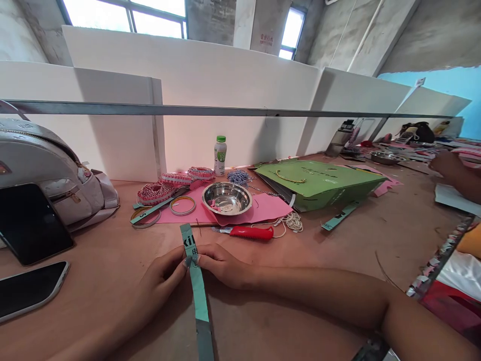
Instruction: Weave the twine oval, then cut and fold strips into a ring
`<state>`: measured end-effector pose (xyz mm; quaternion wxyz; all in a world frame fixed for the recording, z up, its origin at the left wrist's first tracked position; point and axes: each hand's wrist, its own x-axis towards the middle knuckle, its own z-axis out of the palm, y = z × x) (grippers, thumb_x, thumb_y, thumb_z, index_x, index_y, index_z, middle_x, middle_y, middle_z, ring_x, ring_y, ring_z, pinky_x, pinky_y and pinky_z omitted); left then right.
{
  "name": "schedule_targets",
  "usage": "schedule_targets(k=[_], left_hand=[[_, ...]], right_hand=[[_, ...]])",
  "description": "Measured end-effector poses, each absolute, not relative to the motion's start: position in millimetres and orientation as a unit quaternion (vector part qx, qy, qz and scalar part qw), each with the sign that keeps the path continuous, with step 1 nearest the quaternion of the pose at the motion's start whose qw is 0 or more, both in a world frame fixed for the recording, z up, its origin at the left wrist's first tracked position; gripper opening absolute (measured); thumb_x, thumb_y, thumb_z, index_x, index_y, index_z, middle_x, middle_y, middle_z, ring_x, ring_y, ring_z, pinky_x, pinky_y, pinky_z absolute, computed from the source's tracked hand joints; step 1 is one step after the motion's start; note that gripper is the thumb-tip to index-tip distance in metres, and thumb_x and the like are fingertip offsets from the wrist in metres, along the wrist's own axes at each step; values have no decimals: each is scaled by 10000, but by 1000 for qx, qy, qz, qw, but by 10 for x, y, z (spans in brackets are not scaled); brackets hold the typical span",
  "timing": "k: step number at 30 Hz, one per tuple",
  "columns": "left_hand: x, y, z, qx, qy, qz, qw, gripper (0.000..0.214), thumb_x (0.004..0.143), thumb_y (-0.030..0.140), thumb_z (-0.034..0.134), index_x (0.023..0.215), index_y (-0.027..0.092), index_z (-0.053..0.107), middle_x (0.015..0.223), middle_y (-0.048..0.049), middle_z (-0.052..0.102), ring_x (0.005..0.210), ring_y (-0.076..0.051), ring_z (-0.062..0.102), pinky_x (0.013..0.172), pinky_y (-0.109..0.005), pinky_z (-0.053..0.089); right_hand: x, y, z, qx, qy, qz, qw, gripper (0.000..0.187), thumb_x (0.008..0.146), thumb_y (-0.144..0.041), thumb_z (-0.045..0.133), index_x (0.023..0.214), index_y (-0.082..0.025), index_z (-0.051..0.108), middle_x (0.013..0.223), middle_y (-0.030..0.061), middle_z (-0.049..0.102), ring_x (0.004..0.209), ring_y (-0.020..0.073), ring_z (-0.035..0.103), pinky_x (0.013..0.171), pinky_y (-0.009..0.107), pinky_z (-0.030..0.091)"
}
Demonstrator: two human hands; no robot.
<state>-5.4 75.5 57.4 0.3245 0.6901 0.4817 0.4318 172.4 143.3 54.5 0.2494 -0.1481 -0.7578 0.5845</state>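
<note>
My left hand [161, 281] and my right hand [221, 265] pinch a teal paper strip [198, 288] between their fingertips, at the near middle of a brown wooden table [330, 250]. The strip runs upright in the view, has black print at its top and turns grey at its lower end. Just beyond my hands lies a utility knife with a red handle [251, 232]. Further back, a steel bowl [226, 198] rests on a pink paper sheet [263, 210].
Left of the bowl lie pink woven rings [156, 193] and round hoops [182, 205]. A green paper bag [311, 185] lies to the right. A grey bag [45, 170] and several phones sit at left. A co-worker's hand [445, 165] reaches in at far right.
</note>
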Motion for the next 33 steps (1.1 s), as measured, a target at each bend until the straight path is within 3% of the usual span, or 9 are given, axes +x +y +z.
schedule_targets(k=[9, 16, 21, 26, 30, 33], left_hand=[[10, 675, 545, 668, 481, 436, 364, 311, 964, 404, 484, 933, 201, 719, 839, -11, 708, 800, -192, 633, 741, -259, 520], [-16, 632, 517, 740, 517, 372, 216, 307, 955, 308, 457, 720, 188, 613, 627, 21, 570, 613, -149, 484, 592, -237, 376], [-29, 675, 490, 696, 481, 419, 330, 328, 989, 388, 437, 987, 193, 701, 875, -16, 711, 796, -187, 623, 708, -245, 485], [-34, 719, 489, 676, 470, 434, 366, 343, 979, 393, 461, 1120, 209, 715, 1095, -42, 746, 1006, -234, 671, 894, -299, 521], [-49, 734, 517, 678, 487, 443, 327, 328, 962, 366, 458, 1116, 217, 706, 1110, -38, 749, 1042, -244, 672, 913, -318, 529], [-56, 728, 522, 699, 491, 430, 292, 301, 960, 350, 438, 1033, 212, 696, 965, -24, 757, 884, -216, 686, 771, -282, 543]], right_hand=[[1744, 1386, 536, -186, -801, 523, 226, 310, 986, -283, 413, 849, -161, 663, 898, 42, 659, 888, 190, 560, 890, 310, 454], [1751, 1385, 502, -199, -811, 501, 226, 244, 942, -250, 425, 847, -162, 632, 835, 28, 643, 787, 170, 553, 760, 274, 457], [1731, 1394, 526, -160, -791, 533, 253, 325, 984, -320, 407, 803, -159, 623, 822, 25, 607, 825, 173, 549, 810, 291, 460], [1720, 1409, 544, -159, -770, 542, 297, 255, 992, -315, 440, 881, -169, 617, 898, 27, 607, 874, 170, 534, 857, 294, 443], [1714, 1424, 528, -177, -780, 539, 265, 239, 982, -299, 442, 861, -180, 610, 865, 23, 604, 892, 182, 534, 884, 307, 442], [1709, 1422, 524, -184, -792, 528, 245, 254, 983, -302, 434, 829, -182, 597, 835, 20, 601, 856, 179, 529, 849, 298, 448]])
